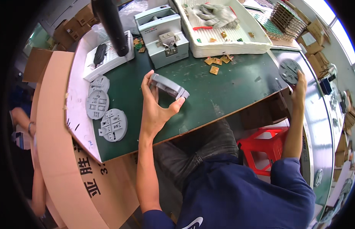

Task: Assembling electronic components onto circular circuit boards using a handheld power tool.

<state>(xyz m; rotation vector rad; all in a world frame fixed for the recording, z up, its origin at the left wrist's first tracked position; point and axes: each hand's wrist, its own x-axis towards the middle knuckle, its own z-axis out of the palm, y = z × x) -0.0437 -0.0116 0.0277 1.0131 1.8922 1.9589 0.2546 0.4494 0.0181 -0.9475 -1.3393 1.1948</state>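
From the head view, the left hand (156, 108) is raised over the green mat (231, 84), its thumb and fingertips pinching a grey moulded part (169, 86) by its two ends, so the piece sits tilted and edge-on above the bench. The right hand (298, 86) is stretched far out to the right, its fingers closed on the lower rim of a grey disc (290, 71) held over the conveyor (318, 126).

To my eye both pieces are light, stiff plastic: the hands carry them with fingertips alone and nothing sags. The part looks ribbed and hollow, so the safest hold is across its solid outer walls, as now, not on the thin inner tabs, which could snap. The disc is smooth on its face and probably a bit slippery; gripping the rim seems right.

Three more discs (105, 110) lie flat at the mat's left edge, just beside a cardboard wall (55, 145). Behind the part stands a grey machine (162, 34), and right of it a white tray (227, 42) with a pair of gloves (211, 14) inside. Small tan chips (217, 61) are scattered in front of the tray.
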